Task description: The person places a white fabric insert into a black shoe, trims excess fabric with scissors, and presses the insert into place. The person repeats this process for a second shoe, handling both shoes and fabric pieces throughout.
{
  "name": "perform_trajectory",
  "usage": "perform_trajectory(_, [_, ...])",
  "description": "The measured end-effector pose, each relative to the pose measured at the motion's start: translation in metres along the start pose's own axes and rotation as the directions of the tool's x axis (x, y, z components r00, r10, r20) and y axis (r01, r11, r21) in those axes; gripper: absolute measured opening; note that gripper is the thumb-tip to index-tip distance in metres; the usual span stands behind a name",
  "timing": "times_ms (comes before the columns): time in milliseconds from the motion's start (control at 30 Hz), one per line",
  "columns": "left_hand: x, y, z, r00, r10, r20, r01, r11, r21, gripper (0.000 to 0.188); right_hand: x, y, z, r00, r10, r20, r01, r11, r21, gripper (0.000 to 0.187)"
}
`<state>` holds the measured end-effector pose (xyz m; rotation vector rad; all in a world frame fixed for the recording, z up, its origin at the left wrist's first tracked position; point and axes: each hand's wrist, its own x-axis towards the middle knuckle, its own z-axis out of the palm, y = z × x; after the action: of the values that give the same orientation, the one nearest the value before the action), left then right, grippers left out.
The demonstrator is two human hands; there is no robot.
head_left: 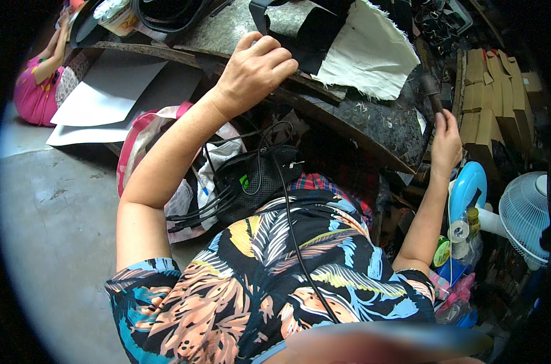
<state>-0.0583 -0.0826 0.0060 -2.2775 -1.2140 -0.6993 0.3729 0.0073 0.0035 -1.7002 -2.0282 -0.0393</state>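
Here's the black strap (259, 16), flat and bent, left of the frayed white cloth (372, 54), its near end hidden; and right of that cloth, a dark, stubby-headed hammer-like tool (431, 87), gripped by its handle, head pointing away.

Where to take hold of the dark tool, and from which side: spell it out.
Probably by the narrow shaft of the dark tool, from the person's near side, where the right grip holds it: the thicker end points away.
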Motion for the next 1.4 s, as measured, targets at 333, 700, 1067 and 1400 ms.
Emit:
perform_trajectory(333, [0.003, 0.001, -0.001, 0.999, 0.039, 0.016, -0.04, 0.998, 0.05, 0.02, 0.0, -0.155, 0.014, 0.89, -0.446, 0.095, 0.435, 0.892, 0.122, 0.036])
perform_trajectory(700, [0.001, 0.0, 0.004, 0.999, 0.024, -0.034, -0.024, 1.0, 0.003, 0.011, -0.004, -0.161, 0.008, 0.915, -0.402, -0.021, 0.335, 0.73, 0.595, 0.034])
perform_trajectory(1067, [0.002, -0.002, 0.003, 1.0, 0.016, 0.004, -0.016, 1.0, 0.006, 0.015, -0.006, -0.152, 0.006, 0.931, -0.362, -0.036, 0.292, 0.684, 0.669, 0.036])
perform_trajectory(1400, [0.013, -0.021, -0.015, 0.996, 0.004, 0.087, -0.002, 1.0, -0.025, 0.018, -0.01, -0.142, -0.012, 0.951, -0.304, 0.061, 0.155, 0.636, 0.756, 0.033])
